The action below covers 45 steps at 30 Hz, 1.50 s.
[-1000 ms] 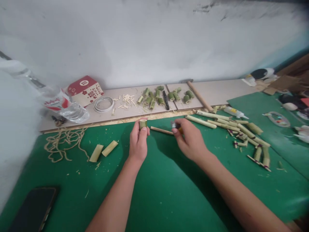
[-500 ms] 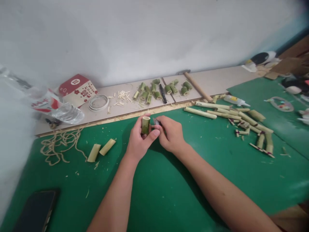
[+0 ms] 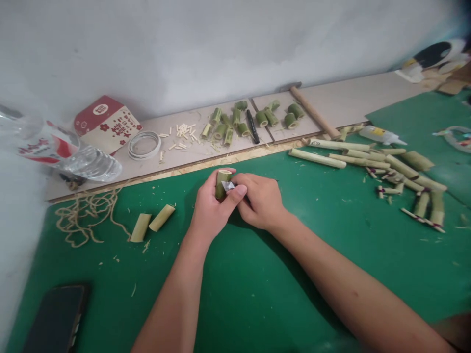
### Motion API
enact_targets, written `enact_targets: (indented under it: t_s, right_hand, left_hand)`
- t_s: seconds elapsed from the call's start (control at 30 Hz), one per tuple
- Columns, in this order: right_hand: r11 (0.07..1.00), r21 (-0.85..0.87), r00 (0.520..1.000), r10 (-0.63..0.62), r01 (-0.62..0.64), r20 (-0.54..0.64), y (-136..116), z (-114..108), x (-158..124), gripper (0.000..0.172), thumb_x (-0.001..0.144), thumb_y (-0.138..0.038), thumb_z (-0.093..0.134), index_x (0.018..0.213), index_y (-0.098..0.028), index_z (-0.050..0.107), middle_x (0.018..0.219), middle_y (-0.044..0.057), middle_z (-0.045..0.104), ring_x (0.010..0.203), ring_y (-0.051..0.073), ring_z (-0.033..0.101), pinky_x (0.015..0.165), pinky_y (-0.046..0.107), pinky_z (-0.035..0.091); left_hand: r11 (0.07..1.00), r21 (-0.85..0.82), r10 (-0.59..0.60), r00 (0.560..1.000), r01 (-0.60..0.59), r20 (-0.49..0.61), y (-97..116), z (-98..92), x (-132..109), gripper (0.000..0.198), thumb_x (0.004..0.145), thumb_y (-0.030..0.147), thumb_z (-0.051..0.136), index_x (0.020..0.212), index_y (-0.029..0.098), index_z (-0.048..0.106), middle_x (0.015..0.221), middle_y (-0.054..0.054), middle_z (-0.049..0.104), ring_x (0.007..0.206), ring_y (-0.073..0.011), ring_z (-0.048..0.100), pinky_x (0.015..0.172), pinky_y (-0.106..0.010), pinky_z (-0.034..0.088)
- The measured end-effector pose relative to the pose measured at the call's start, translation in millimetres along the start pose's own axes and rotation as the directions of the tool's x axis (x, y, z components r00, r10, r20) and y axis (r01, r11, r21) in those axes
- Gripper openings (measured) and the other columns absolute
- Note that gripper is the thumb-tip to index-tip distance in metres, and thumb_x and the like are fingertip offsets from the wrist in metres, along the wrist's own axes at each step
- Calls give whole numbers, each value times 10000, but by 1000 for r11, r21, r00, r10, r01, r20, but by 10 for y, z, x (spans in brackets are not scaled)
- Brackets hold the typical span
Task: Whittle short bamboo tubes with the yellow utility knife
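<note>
As the left hand [image 3: 211, 208] clasps bamboo [image 3: 221, 178], the right hand [image 3: 262, 201] grips a blade [image 3: 227, 186].

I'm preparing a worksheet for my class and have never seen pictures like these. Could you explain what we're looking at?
There is no machine: a person works with two bare hands. Every picture comes from one camera worn on the head, looking forward and down. The left hand holds a short bamboo piece; the right hand holds a pointed blade at its side. On the green table lie a phone, tangled twine, two bamboo strips and, to the right, longer bamboo lengths. The pale ledge behind carries a hammer, a marker and cut bamboo chunks.
</note>
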State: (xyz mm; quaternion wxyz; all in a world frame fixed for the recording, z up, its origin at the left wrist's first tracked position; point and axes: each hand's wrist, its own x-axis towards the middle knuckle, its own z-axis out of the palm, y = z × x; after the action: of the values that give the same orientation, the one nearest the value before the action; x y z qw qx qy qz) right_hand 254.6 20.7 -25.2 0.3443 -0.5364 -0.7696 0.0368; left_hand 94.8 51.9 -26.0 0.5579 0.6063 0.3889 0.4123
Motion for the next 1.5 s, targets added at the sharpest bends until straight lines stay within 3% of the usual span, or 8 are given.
enact_targets:
  t_s: [0.17,0.6,0.7,0.83,1.0,1.33,1.5]
  right_hand:
    - [1000,-6,1000,29,-29,-1,-15,3,12,271,1035,-300,423,1058,-205,675,857,65,753,759,214,663,675,320,419]
    - [990,-79,993,121,-121,0,-18,0,23,275,1059,-327,421,1027,-215,671,880,66,775,778,215,676,660,316,377]
    - [989,-78,991,130,-130,6,-23,-10,25,277,1058,-326,423,1036,-213,675,895,69,790,793,221,696,667,319,387]
    - [992,-57,993,117,-116,30,-29,-21,28,273,1040,-297,426,1052,-208,683,897,71,794,798,225,707,669,318,396]
    - [994,-39,994,104,-103,36,-49,-24,28,259,1030,-290,434,1002,-211,679,855,66,776,750,217,683,653,317,376]
    - [995,-8,993,102,-101,67,-89,-51,44,259,1020,-279,439,1014,-202,686,830,64,767,713,211,663,627,315,339]
    - [993,-10,989,117,-117,89,-106,-61,46,260,1028,-282,438,1022,-205,686,833,65,769,707,206,652,626,310,347]
  left_hand:
    - [998,70,3,999,0,-33,-29,-1,13,488,929,648,790,1114,202,725,863,-6,677,757,-153,578,697,-256,500]
    - [970,241,-24,996,45,-91,18,15,23,598,904,792,722,862,200,638,686,40,550,651,-134,454,602,-275,352]
    - [973,226,-36,996,54,-83,9,24,26,572,914,767,731,903,199,667,718,30,602,668,-141,494,624,-273,385]
    - [989,142,-39,997,48,-70,-31,26,30,517,940,689,754,1138,212,722,882,-8,713,767,-167,601,720,-278,485]
    - [993,111,-22,998,28,-53,-64,7,17,514,959,647,752,1234,216,709,877,-15,696,756,-174,610,726,-287,518]
    - [996,87,18,999,-15,-27,-24,0,6,486,981,645,719,1202,214,688,891,-19,683,803,-191,621,740,-297,506]
    - [985,170,48,998,-40,-44,0,2,3,417,1004,625,688,986,212,637,782,18,606,705,-154,532,672,-284,436]
